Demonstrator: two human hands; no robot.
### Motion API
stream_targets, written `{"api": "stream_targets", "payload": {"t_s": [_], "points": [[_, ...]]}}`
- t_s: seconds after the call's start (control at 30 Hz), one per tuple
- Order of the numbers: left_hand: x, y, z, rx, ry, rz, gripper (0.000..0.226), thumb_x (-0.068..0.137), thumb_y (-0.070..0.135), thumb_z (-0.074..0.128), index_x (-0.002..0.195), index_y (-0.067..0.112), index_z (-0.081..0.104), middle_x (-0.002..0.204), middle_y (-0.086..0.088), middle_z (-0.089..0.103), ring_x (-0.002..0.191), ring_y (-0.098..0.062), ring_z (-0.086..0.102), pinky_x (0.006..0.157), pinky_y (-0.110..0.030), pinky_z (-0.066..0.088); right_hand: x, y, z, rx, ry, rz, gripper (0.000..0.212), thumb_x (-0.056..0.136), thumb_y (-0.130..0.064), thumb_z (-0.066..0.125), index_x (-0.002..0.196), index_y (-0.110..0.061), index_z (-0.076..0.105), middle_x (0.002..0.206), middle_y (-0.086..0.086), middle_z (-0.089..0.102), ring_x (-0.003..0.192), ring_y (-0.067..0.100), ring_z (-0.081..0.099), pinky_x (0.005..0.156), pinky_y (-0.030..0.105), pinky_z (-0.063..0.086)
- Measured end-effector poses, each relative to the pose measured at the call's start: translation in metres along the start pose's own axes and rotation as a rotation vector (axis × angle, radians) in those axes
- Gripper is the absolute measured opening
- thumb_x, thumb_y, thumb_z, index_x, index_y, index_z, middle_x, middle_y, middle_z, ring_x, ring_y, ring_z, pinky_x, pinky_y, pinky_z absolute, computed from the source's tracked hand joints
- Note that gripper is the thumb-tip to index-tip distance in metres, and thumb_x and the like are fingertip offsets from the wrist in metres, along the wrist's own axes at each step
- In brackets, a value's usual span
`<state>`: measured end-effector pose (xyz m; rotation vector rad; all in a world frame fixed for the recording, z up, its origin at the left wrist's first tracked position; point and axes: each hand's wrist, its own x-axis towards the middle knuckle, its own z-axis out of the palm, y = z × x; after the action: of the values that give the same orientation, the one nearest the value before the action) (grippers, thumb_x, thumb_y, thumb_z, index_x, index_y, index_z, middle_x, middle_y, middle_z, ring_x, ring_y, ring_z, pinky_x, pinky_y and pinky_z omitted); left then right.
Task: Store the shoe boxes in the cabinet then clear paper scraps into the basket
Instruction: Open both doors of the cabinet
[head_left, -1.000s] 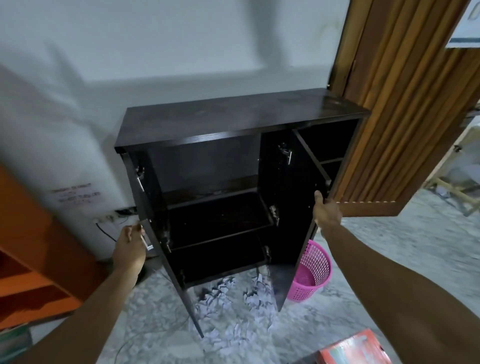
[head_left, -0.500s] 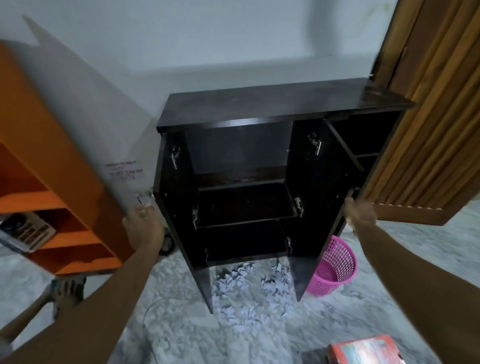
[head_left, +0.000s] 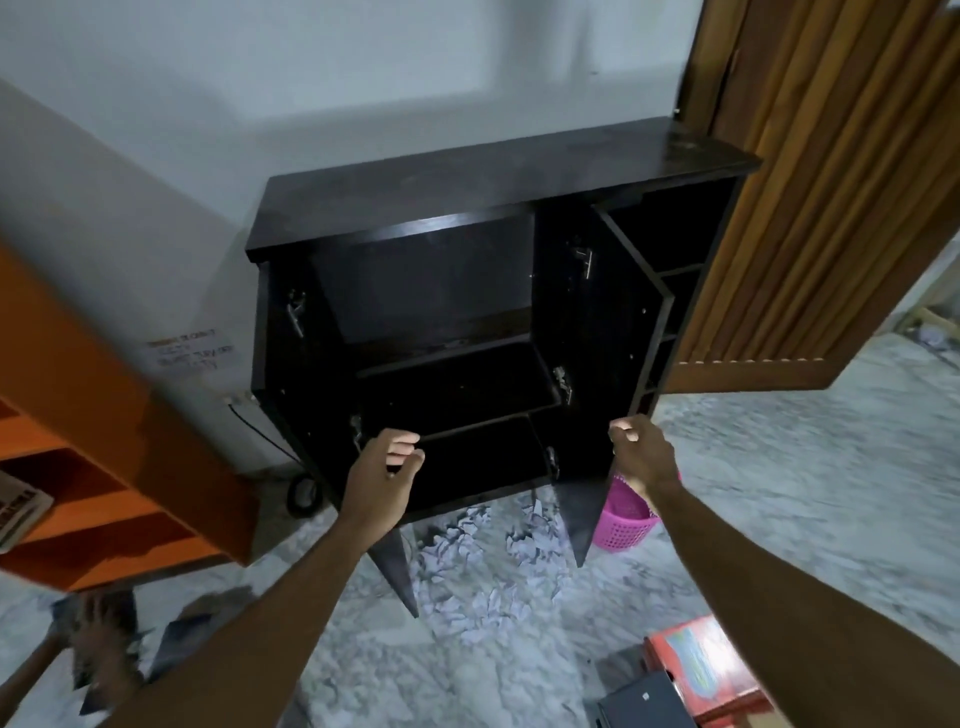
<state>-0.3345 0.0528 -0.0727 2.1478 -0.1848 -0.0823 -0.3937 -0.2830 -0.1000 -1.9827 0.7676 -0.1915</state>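
Observation:
The dark cabinet (head_left: 467, 192) stands against the wall with both doors swung open and its shelves bare. My left hand (head_left: 387, 467) hovers in front of the lower shelf, fingers curled, holding nothing. My right hand (head_left: 636, 452) curls its fingers on the edge of the right door (head_left: 597, 364). White paper scraps (head_left: 483, 571) lie on the floor under and in front of the cabinet. The pink basket (head_left: 623, 527) sits behind the right door. A red shoe box (head_left: 696, 665) and a dark box (head_left: 644, 701) lie at the bottom right.
An orange shelf unit (head_left: 78, 415) stands at the left. A slatted wooden door (head_left: 831, 208) hangs open at the right. Another person's hand (head_left: 98, 639) holds something dark at the bottom left. A black cable (head_left: 301, 491) lies by the cabinet's left foot.
My left hand has let go of the left door and moved inward to the front of the lower shelf. The view has shifted, and the cabinet now sits more centred.

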Motion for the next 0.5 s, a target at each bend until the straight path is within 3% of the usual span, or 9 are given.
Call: {"api": "stream_targets", "payload": {"t_s": [0.23,0.33,0.4,0.5], "points": [[0.072,-0.015,0.021,0.015,-0.227,0.066,0.024,0.101,0.027,0.061,0.124,0.022,0.064,0.120,0.004,0.067,0.109,-0.005,0.062,0.081,-0.013,0.043,0.007,-0.001,0.023,0.043,0.107,0.049,0.024,0.105,-0.025,0.052,0.119,-0.010,0.065,0.117,0.009,0.071,0.106,0.029,0.066,0.092,0.040,0.052],[0.099,-0.026,0.036,0.036,-0.355,0.089,0.021,0.100,0.026,0.061,0.121,0.024,0.065,0.118,0.004,0.069,0.106,-0.007,0.064,0.087,-0.023,0.050,-0.005,0.012,0.033,0.045,0.210,0.119,0.019,0.104,-0.025,0.055,0.112,-0.013,0.067,0.112,0.006,0.072,0.103,0.027,0.066,0.089,0.035,0.049],[0.113,-0.033,0.052,0.057,-0.449,0.098,0.021,0.100,0.026,0.061,0.120,0.023,0.066,0.117,0.004,0.070,0.106,-0.010,0.065,0.089,-0.027,0.052,-0.015,0.026,0.040,0.083,0.286,0.182,0.011,0.101,-0.026,0.058,0.101,-0.022,0.069,0.106,0.005,0.075,0.100,0.031,0.071,0.093,0.038,0.053],[0.118,-0.041,0.082,0.101,-0.593,0.118,0.022,0.100,0.026,0.062,0.121,0.020,0.067,0.114,0.004,0.069,0.102,-0.010,0.065,0.077,-0.018,0.047,-0.036,0.073,0.049,0.156,0.400,0.261,0.010,0.087,-0.043,0.056,0.083,-0.043,0.066,0.092,-0.003,0.074,0.090,0.032,0.075,0.091,0.054,0.059]]}}
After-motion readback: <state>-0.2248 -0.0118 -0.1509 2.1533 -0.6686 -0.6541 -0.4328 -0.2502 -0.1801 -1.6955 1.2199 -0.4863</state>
